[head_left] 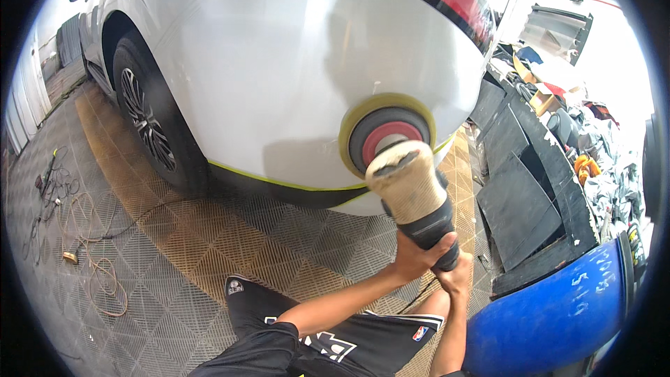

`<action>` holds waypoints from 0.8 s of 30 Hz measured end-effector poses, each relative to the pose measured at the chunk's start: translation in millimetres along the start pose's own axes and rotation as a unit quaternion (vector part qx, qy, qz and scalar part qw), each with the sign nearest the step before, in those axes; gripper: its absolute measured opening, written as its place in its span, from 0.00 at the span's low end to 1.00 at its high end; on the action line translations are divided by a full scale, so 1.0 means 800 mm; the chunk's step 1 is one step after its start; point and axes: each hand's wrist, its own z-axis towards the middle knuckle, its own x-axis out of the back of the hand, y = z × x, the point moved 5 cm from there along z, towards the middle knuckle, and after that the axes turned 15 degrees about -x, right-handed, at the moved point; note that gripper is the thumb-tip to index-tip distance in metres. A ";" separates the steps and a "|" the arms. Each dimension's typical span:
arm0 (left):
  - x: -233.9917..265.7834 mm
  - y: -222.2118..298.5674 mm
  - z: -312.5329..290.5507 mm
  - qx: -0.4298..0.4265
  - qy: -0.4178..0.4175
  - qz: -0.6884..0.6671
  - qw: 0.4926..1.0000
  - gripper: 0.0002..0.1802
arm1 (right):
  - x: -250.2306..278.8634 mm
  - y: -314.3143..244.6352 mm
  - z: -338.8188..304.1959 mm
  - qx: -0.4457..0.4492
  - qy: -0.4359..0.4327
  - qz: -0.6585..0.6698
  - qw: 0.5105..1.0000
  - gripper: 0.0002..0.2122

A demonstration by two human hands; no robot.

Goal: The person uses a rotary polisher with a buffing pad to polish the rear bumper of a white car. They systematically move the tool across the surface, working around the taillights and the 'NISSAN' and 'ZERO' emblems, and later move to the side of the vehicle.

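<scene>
Both of my hands grip a polisher (pixel 426 222), a black power tool with a pale cover over its head. My left hand (pixel 417 254) wraps round the body near the back end. Just behind it and to the right, my right hand (pixel 457 276) closes on the rear of the tool. The yellow foam pad (pixel 347 141) lies against the lower corner of the white rear bumper (pixel 293 146), or very near it; the contact point is hidden. Yellow-green tape (pixel 279 183) runs along the bumper's lower edge, above black trim.
A rear wheel (pixel 143 108) is at the left of the car. Cables (pixel 98 265) lie coiled on the tiled floor (pixel 209 251). To the right stand a blue barrel (pixel 551 314), dark panels (pixel 516 209) and a heap of cloths and boxes (pixel 558 101).
</scene>
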 end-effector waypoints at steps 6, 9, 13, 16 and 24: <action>0.074 0.003 -0.040 -0.033 0.096 -0.055 0.993 0.33 | -0.069 0.004 -0.019 0.065 0.052 -0.092 0.992 0.16; 0.120 0.007 -0.048 -0.029 0.100 -0.052 0.993 0.37 | -0.113 0.023 -0.022 0.075 0.025 -0.097 0.992 0.17; 0.202 0.032 -0.047 -0.010 0.066 0.039 0.997 0.37 | -0.181 -0.025 -0.027 0.101 -0.053 -0.013 0.993 0.31; 0.253 0.037 -0.047 -0.010 0.064 0.059 0.996 0.36 | -0.213 -0.112 -0.028 0.149 -0.131 0.045 0.979 0.41; 0.248 0.041 -0.051 0.038 -0.023 0.128 0.991 0.33 | -0.274 -0.043 -0.033 0.065 -0.017 0.151 0.986 0.40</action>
